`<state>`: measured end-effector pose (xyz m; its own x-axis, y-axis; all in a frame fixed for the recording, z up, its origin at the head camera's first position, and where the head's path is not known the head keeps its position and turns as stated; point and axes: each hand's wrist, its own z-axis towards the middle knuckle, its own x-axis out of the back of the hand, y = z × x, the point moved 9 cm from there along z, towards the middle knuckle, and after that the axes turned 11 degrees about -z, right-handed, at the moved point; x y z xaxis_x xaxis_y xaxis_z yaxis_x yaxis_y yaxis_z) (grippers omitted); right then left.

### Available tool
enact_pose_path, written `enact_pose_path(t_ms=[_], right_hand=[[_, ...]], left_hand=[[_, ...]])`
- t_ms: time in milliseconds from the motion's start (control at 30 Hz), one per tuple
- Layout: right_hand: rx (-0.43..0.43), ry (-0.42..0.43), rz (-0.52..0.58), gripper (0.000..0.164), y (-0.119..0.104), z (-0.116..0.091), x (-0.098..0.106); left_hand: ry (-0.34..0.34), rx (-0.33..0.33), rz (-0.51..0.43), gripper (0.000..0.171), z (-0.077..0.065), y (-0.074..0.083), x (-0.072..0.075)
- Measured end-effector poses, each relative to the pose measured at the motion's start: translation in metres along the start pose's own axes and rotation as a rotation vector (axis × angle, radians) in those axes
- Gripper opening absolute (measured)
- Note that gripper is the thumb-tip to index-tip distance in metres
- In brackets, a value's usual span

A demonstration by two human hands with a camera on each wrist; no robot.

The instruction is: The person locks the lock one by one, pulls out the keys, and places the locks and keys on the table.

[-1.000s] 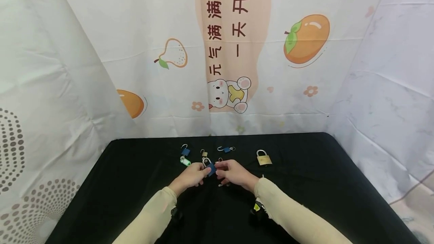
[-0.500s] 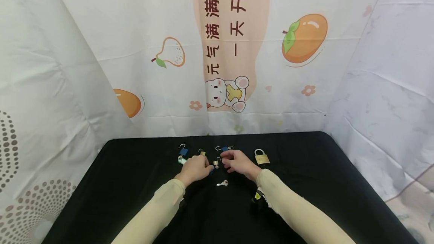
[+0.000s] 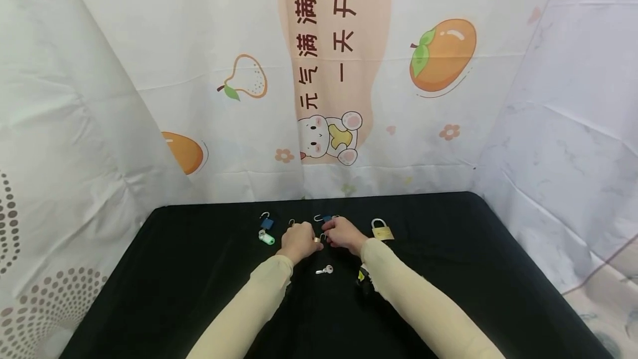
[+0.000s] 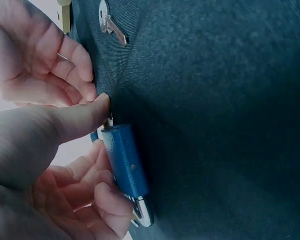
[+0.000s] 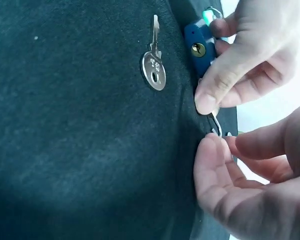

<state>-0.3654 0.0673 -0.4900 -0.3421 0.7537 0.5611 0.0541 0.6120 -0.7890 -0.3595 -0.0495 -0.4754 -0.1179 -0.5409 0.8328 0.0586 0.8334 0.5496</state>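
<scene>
In the head view my left hand (image 3: 299,242) reaches over the middle of the black cloth. Its thumb and finger pinch a small brass padlock (image 3: 317,240), whose hooked shackle (image 5: 217,124) sticks out. Beside that hand's lower fingers is a blue padlock (image 4: 125,160) with a brass keyhole; whether those fingers grip it I cannot tell. My right hand (image 3: 344,234) has loosely bent fingers, their tips close to the brass padlock's shackle; contact is unclear. A silver key (image 3: 325,270) lies nearer to me, also seen as a flat key (image 5: 154,70) in the right wrist view.
A larger brass padlock (image 3: 382,231) lies to the right. At the left are a blue padlock (image 3: 267,224) with its shackle up and a green tag (image 3: 267,239). Another blue padlock (image 3: 327,218) lies behind my right hand. A printed curtain (image 3: 239,143) hangs behind the table.
My left hand has set the blue padlock lower, moved right and taken the small brass padlock. The right hand has moved back from the blue padlock toward the brass one, uncovering the key.
</scene>
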Motion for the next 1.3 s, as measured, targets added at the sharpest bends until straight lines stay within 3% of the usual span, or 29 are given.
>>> enact_pose_path(t_ms=[167, 367, 533, 667, 800, 933, 1133, 1300], right_hand=[[-0.019, 0.030, -0.055, 0.030, 0.002, 0.003, 0.000], [-0.020, 0.028, 0.054, 0.028, 0.002, 0.007, 0.002], [0.009, 0.026, 0.137, 0.023, 0.002, 0.007, 0.008], [0.161, -0.007, 0.109, 0.022, -0.007, -0.006, 0.014], [0.351, -0.017, 0.042, 0.027, -0.018, -0.035, 0.032], [0.490, 0.000, -0.069, 0.029, -0.025, -0.062, 0.052], [0.604, 0.027, -0.166, 0.028, -0.035, -0.088, 0.066], [0.691, 0.093, -0.255, 0.026, -0.047, -0.097, 0.069]], left_hand=[[0.002, 0.011, -0.044, 0.025, 0.002, -0.001, -0.002], [0.019, 0.029, -0.066, 0.025, 0.002, 0.000, 0.004], [0.080, -0.046, -0.084, 0.021, 0.000, 0.008, 0.015], [0.151, -0.125, -0.154, 0.017, -0.013, 0.012, 0.024], [0.156, -0.199, -0.269, 0.012, -0.034, 0.024, 0.039], [0.125, -0.296, -0.342, 0.011, -0.055, 0.041, 0.051], [0.062, -0.415, -0.331, 0.033, -0.074, 0.059, 0.057], [-0.052, -0.422, -0.378, 0.029, -0.079, 0.065, 0.050]])
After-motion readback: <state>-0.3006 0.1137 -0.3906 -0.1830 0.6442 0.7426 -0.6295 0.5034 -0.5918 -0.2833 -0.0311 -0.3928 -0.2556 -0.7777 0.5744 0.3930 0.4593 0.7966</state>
